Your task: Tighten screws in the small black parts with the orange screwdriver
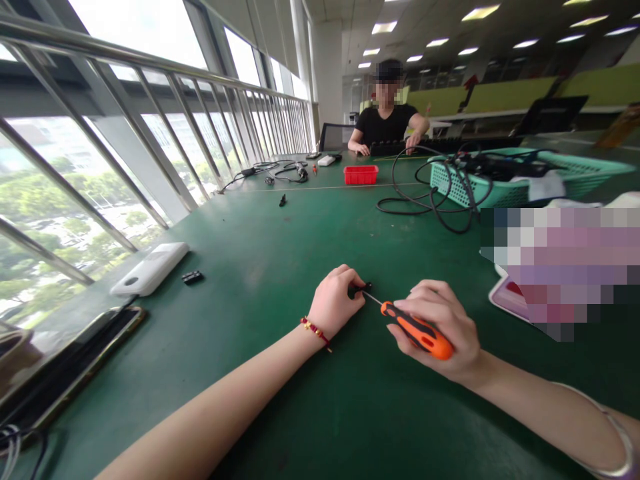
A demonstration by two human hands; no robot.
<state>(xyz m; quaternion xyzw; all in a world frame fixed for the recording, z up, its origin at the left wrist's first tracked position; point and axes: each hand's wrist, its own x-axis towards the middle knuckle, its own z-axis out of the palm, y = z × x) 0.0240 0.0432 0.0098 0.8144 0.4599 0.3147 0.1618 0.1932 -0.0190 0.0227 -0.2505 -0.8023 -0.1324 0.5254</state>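
Note:
My left hand [336, 298], with a red beaded bracelet [312, 327] at the wrist, pinches a small black part [356, 291] just above the green table [260, 267]. Its exact kind is too small to make out, and my fingers cover some of it. In my right hand [445, 327] is a screwdriver [420, 332] with an orange and black handle. The thin metal shaft points left, and its tip meets or nearly meets the black part.
A white power bank [153, 268], a small black piece [193, 277] and a phone [75, 373] lie left. Further back are a red tray [361, 175], coiled black cables [407, 212] and a teal basket [525, 183]. Opposite sits a person [385, 123]. A metal railing [175, 93] runs along the left.

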